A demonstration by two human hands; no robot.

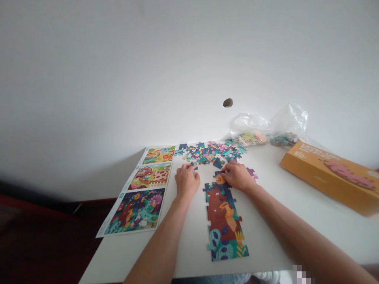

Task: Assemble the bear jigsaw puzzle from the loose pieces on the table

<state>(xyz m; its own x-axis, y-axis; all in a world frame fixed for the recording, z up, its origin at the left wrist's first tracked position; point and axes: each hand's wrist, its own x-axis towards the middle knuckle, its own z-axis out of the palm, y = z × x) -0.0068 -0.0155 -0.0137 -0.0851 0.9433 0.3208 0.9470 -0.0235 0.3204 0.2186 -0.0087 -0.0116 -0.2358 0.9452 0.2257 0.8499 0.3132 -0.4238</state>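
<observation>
A partly joined jigsaw strip (224,221) showing a brown bear lies on the white table (284,221) in front of me. My right hand (238,176) rests at the strip's top end, fingers pinched on a puzzle piece (220,178) with an orange patch. My left hand (187,180) sits just left of the strip, fingers curled on a small piece at the edge of the loose pile (211,153). The pile of loose pieces spreads just beyond both hands.
A long reference sheet (142,191) with three pictures lies at the left, overhanging the table edge. An orange puzzle box (334,177) sits at the right. Two clear plastic bags of pieces (268,132) lean by the white wall, which has a small hole (227,103).
</observation>
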